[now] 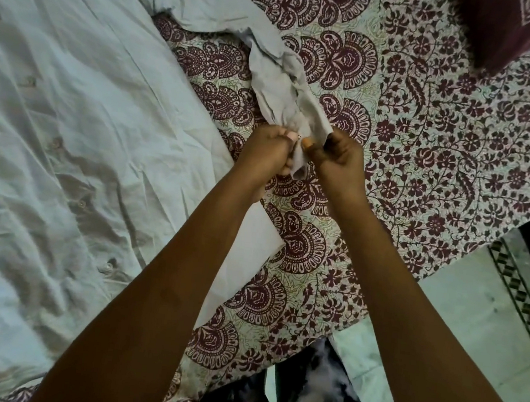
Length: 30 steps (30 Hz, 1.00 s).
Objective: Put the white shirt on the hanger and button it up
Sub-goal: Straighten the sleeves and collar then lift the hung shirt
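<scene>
The white shirt (70,108) lies spread over the left half of the bed, its front placket closed with several buttons and a small dark logo on the chest. One sleeve (279,81) runs out to the right, crumpled. My left hand (265,151) and my right hand (334,155) pinch the sleeve's cuff (300,162) between them, fingers curled, lifted a little off the bedsheet. No hanger shows in this view.
The patterned maroon and cream bedsheet (442,154) covers the bed. A dark maroon pillow (504,29) sits at the top right. The bed's edge runs diagonally at the right, with pale tiled floor (473,321) beyond. My patterned trousers (302,394) show below.
</scene>
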Motion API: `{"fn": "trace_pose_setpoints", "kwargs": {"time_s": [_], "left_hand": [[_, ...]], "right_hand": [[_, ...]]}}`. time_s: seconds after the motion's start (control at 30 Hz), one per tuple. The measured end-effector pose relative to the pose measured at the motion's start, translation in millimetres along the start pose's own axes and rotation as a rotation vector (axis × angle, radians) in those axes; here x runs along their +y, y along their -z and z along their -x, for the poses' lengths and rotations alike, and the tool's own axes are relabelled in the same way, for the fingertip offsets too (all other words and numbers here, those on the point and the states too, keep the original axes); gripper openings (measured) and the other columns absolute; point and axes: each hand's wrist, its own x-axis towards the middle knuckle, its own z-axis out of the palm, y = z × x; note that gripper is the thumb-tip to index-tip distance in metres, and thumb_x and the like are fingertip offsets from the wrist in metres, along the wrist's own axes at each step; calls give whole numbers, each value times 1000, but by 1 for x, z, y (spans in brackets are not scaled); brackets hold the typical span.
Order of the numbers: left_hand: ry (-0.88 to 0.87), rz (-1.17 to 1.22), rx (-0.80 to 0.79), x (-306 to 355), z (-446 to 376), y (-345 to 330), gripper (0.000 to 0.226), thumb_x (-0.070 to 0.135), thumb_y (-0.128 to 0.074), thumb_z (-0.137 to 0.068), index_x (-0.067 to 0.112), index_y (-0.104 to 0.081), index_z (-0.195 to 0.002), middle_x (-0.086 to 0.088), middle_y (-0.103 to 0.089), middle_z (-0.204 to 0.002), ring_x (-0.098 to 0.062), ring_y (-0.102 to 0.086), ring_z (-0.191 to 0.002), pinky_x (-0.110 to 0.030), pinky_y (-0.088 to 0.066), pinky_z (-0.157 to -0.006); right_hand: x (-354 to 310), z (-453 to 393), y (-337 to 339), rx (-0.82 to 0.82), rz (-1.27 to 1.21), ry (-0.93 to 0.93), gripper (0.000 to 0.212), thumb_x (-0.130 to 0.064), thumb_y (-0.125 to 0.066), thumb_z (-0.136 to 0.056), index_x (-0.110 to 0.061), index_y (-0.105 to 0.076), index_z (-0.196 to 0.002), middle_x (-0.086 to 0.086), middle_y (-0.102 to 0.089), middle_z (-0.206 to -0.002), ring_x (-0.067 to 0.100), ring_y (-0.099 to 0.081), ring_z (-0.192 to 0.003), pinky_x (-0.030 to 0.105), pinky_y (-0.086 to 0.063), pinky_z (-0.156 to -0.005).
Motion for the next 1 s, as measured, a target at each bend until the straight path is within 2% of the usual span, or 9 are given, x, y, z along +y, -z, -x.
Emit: {"fn": "trace_pose_setpoints", "kwargs": {"time_s": [0.07,0.17,0.23,0.37,0.47,0.63,0.77,0.87,1.0], "left_hand": [[-42,-92,60,0,-2,-2,20,12,-42,-95,8,-59,-85,-4,-56,-69,-6,-55,-55,-17,-42,-48],[-75,-242,136,-4,-2,-6,19,16,-44,-93,8,-61,-94,-16,-65,-95,-26,-62,-85,-33,-50,-71],[-31,-219,100,-5,-2,-7,18,16,-42,-94,12,-59,-87,-10,-63,-84,-23,-57,-75,-34,-47,-70],[94,-21,-75,2,-2,-3,25,6,-39,-95,14,-54,-77,0,-51,-64,-10,-45,-56,-22,-38,-53],[16,-34,-19,4,-3,-6,21,7,-47,-93,15,-56,-76,0,-58,-68,-8,-54,-59,-16,-46,-52],[-207,-172,142,0,-8,-15,14,14,-65,-84,20,-61,-72,-5,-67,-74,-28,-69,-79,-43,-58,-78],[-343,-365,210,1,-10,-28,6,11,-64,-80,6,-66,-78,-10,-69,-76,-28,-68,-73,-43,-57,-74],[-261,-191,219,3,-9,-34,8,9,-65,-80,8,-65,-73,-8,-68,-71,-22,-67,-63,-35,-58,-63],[-69,206,57,4,-11,-36,11,8,-58,-89,6,-68,-92,-4,-69,-81,-9,-65,-66,-22,-52,-58]], "right_hand": [[1,1,0,12,24,14,18,6,-59,-84,6,-59,-102,13,-67,-87,21,-67,-68,34,-57,-53],[3,0,-1,17,119,27,18,3,-62,-82,5,-61,-99,24,-67,-93,38,-68,-73,48,-57,-57],[4,-2,5,-7,176,31,16,3,-62,-82,2,-62,-98,25,-67,-93,39,-68,-74,52,-57,-58],[-3,-3,17,-62,127,5,16,8,-59,-83,-7,-62,-86,19,-66,-86,34,-66,-71,45,-57,-60],[-2,-5,17,-14,78,-7,21,7,-59,-82,-13,-59,-75,20,-63,-81,27,-62,-67,39,-55,-56],[1,-8,18,46,15,-8,10,4,-59,-84,-3,-60,-77,15,-60,-75,25,-58,-63,32,-51,-48],[6,-12,25,78,4,-14,11,6,-58,-83,10,-61,-92,19,-61,-80,23,-58,-68,32,-52,-56],[7,-11,25,113,126,112,6,-7,-61,-76,-11,-65,-80,9,-64,-74,27,-60,-67,41,-54,-62],[3,-13,31,161,608,478,24,-14,-63,-73,-1,-63,-94,13,-66,-88,24,-63,-70,38,-55,-59]]}}
